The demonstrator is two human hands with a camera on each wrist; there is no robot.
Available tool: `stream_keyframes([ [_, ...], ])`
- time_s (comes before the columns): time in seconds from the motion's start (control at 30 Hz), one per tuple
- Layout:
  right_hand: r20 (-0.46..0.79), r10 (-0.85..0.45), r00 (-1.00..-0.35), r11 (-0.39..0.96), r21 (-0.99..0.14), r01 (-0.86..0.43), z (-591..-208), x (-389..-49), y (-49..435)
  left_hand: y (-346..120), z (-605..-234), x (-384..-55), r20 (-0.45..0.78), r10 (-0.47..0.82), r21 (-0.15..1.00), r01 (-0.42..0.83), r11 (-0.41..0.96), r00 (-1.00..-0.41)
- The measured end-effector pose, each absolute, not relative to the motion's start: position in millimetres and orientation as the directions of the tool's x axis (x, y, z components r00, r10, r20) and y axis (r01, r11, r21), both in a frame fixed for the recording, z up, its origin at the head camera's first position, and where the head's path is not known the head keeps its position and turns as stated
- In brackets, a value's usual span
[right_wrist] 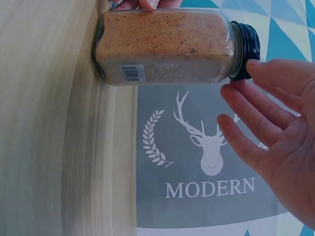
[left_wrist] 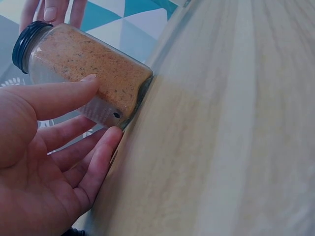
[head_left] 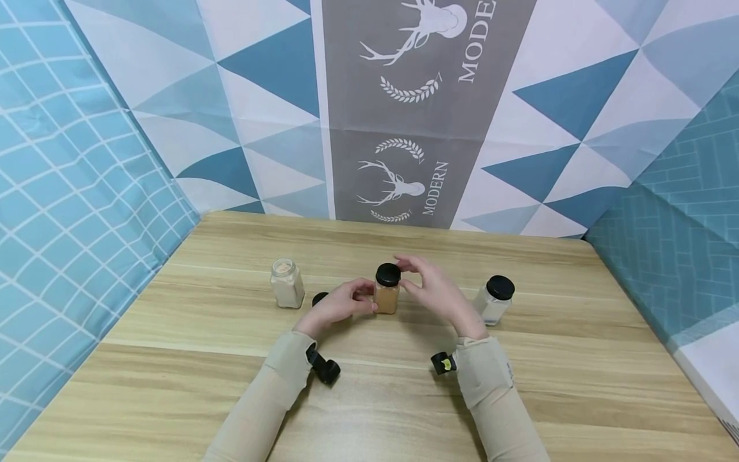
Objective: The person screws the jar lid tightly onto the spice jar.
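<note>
A spice jar (head_left: 385,298) of orange-brown seasoning with a black lid (head_left: 388,274) stands upright on the wooden table between the two hands. My left hand (head_left: 344,301) holds its lower body, thumb on one side and fingers round the other, as the left wrist view shows. At the top, my right hand (head_left: 435,292) pinches the lid's edge with thumb and fingertips; its other fingers are spread away from the glass. In the right wrist view the jar (right_wrist: 167,46) shows a barcode label, with left fingertips behind its base.
An uncapped jar (head_left: 287,284) of pale powder stands to the left. A loose black lid (head_left: 320,298) lies partly hidden behind the left hand. Near the right wrist stands a black-lidded jar (head_left: 494,300) of white contents. A patterned cloth (head_left: 392,115) hangs behind the table (head_left: 369,410).
</note>
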State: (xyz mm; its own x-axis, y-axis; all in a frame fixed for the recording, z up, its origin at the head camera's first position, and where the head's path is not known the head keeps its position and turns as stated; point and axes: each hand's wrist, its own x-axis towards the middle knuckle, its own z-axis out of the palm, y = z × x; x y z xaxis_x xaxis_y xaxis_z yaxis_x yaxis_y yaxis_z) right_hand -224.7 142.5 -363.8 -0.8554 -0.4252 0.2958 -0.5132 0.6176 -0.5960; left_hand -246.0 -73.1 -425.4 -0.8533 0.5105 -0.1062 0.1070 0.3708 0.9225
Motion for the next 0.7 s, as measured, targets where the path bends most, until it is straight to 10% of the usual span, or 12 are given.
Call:
stream_keyframes([
  [0.7,0.376,-0.423,-0.824,0.633,-0.528,-0.566,-366.2,-226.5,144.0,-72.9,-423.9,-245.8,-0.104,0.516,0.923,0.110,0.368,-0.850],
])
